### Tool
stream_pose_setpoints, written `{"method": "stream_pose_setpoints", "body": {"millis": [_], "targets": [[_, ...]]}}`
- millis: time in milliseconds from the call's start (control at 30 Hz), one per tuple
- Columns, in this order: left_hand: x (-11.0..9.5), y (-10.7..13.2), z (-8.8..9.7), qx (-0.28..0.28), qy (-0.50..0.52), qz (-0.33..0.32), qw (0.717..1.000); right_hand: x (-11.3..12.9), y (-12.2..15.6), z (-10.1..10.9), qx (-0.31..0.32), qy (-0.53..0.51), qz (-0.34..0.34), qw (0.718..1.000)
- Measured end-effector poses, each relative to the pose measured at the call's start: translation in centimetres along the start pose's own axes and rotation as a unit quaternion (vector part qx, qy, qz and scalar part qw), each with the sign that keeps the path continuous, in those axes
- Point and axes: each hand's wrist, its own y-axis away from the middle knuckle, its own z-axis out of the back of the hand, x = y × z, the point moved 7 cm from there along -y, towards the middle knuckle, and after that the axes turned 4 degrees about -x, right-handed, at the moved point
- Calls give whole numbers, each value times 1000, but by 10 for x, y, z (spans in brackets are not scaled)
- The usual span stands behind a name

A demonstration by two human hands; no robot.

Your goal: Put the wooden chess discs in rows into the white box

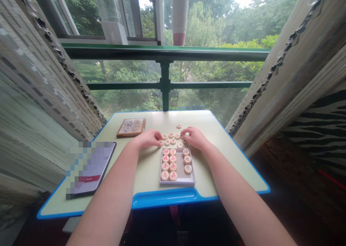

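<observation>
Seeing our left hand [147, 138] and right hand [195, 137] half-curled at loose xiangqi pieces [171, 135], twelve o'clock from the white tray [183, 180]; whether they grip anything, we cannot tell.

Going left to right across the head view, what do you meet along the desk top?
phone → patterned flat box → left hand → loose xiangqi pieces → right hand
</observation>
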Motion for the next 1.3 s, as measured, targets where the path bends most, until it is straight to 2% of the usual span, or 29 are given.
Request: {"method": "stream_pose_setpoints", "body": {"millis": [267, 600, 933, 1167, 1300], "targets": [[2, -8, 1, -40, 8, -12, 999, 0, 1, 1, 0, -11, -5, 1000], [0, -7, -2, -28, 26, -16, 999, -1, 3, 4, -2, -11, -17, 1000], [-6, -3, -1, -50, 32, -26, 998, 0, 4, 4, -2, -9, -15, 1000], [-2, -5, 1, -69, 24, -21, 997, 0, 5, 4, -2, -4, -13, 1000], [-1, -6, 0, -62, 21, -18, 998, 1, 5, 5, -6, 0, -10, 1000]]}}
